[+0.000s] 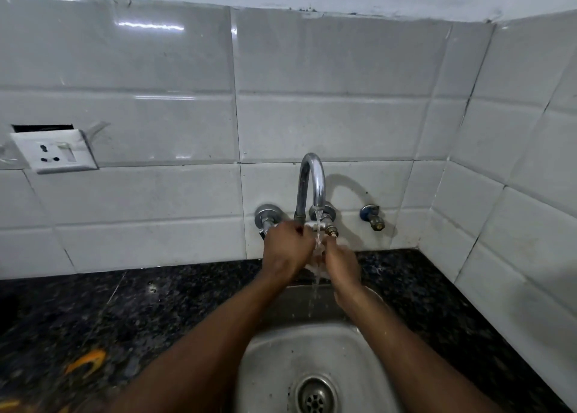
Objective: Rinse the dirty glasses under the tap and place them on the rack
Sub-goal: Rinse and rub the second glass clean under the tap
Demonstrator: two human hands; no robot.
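As your hands met under the stream at the centre of the frame, your left hand (285, 247) was curled round a clear drinking glass (318, 261), which showed only as a wet blur between your palms. Your right hand (342, 264) lay against its other side; I cannot tell whether it gripped. Water (318, 225) ran from the curved chrome tap (313, 181) over the glass into the steel sink (274, 350) at lower centre. A black speckled stone counter (156, 303) surrounded it, and a white socket plate (54, 152) sat at the left edge.
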